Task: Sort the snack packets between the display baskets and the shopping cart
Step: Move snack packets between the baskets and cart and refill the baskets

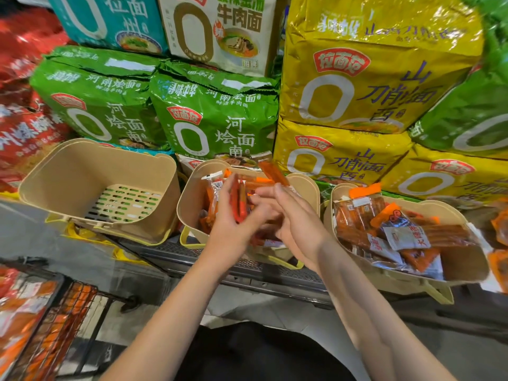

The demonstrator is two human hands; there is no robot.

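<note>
Three beige display baskets stand in a row. The left basket [82, 171] holds nothing; the middle basket [189, 199] and the right basket [464, 273] hold several orange snack packets. Over the middle basket my left hand [233, 224] grips a bunch of thin red-orange snack sticks [238, 199] upright. My right hand [291, 218] is beside it with fingers stretched toward the bunch, and a long orange stick [273, 173] juts up past its fingertips. The shopping cart [55, 320] sits at the lower left with orange packets inside.
Big green [217, 116] and yellow noodle bags [365, 78] are stacked behind the baskets, red bags at the far left. A dark metal shelf edge [275, 279] runs under the baskets. Grey floor lies between the cart and the shelf.
</note>
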